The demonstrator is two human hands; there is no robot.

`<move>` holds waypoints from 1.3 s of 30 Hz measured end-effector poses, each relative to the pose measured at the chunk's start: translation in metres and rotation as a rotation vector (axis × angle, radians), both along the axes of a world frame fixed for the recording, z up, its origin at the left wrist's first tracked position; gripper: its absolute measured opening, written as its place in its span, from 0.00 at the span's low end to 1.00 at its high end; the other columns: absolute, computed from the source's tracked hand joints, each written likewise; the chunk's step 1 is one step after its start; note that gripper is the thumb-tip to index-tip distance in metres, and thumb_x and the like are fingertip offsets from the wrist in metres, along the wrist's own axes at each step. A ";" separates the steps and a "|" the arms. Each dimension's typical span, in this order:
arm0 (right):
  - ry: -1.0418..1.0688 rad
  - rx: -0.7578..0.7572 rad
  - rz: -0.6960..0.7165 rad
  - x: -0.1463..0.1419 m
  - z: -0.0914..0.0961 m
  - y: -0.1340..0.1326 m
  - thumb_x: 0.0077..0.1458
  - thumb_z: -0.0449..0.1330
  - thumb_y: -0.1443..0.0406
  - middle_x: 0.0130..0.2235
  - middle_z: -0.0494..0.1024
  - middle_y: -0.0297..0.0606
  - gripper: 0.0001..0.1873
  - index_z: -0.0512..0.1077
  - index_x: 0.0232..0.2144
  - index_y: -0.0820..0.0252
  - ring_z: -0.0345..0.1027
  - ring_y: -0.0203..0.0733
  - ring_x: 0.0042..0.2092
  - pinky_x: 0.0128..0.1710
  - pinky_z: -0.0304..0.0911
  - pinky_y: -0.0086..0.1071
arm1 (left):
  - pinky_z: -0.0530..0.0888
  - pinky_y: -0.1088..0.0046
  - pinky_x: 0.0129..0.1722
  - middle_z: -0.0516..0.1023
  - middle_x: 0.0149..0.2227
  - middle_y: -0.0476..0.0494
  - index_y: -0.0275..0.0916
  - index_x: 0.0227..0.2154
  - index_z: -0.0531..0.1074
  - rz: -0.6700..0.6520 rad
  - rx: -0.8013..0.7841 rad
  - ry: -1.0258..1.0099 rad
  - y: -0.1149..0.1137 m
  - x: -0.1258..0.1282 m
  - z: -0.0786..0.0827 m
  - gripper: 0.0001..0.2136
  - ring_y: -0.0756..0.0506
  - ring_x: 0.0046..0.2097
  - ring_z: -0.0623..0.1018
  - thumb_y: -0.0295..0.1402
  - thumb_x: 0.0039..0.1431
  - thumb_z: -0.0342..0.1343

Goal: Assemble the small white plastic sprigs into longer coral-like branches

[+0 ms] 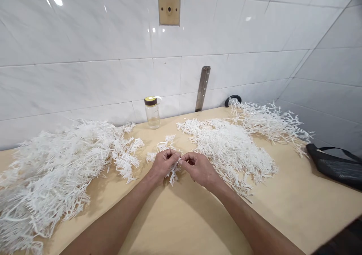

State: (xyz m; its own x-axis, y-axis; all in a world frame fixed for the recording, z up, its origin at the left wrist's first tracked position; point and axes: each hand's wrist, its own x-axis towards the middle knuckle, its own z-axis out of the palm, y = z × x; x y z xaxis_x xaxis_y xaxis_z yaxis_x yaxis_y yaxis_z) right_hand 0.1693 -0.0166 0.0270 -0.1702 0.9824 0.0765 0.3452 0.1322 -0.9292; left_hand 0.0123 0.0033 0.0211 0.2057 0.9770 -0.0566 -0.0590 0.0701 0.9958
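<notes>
My left hand and my right hand meet over the middle of the table, fingertips pinched together. Between them is a white branched sprig, which looks like plastic; its lower twigs hang out below my left fingers. My right thumb and forefinger close on its tip, though the exact spot is partly hidden. Just behind my hands lies another loose white sprig. A big heap of white branched pieces spreads to the left. On the right is a pile of smaller white pieces.
A clear bottle with a dark and yellow lid stands near the tiled wall. A metal strip leans there. More white branches lie at the back right, by a black ring-shaped thing. A black bag rests at the tabletop's right.
</notes>
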 end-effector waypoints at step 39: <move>-0.024 -0.059 -0.034 0.000 -0.007 0.005 0.50 0.59 0.60 0.21 0.69 0.27 0.07 0.72 0.28 0.58 0.59 0.32 0.17 0.18 0.56 0.27 | 0.61 0.77 0.21 0.66 0.17 0.53 0.38 0.20 0.67 0.026 -0.003 0.061 0.004 -0.003 -0.008 0.15 0.52 0.20 0.64 0.44 0.50 0.61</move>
